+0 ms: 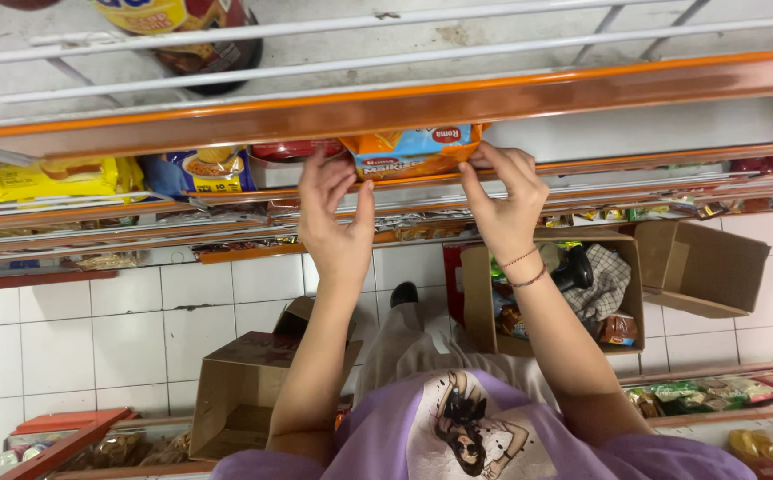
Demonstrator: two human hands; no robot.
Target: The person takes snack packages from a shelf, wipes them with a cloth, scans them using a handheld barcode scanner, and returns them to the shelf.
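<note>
At the upper centre of the frame, both my hands are up at the orange-edged metal shelf (582, 89): my right hand (504, 200) pinches the right end of an orange and blue biscuit packet (409, 149), while my left hand (333, 218) is spread open by its left end, and I cannot tell if it touches. The packet's top edge is hidden behind the shelf lip. An open brown cardboard box (480, 298) sits on the white tiled floor (93, 320) at lower right, its contents hard to make out.

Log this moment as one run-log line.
left hand: touching orange-and-blue biscuit packet | right hand: gripping packet's end | packet: on orange-edged shelf | brown cardboard box: on floor
</note>
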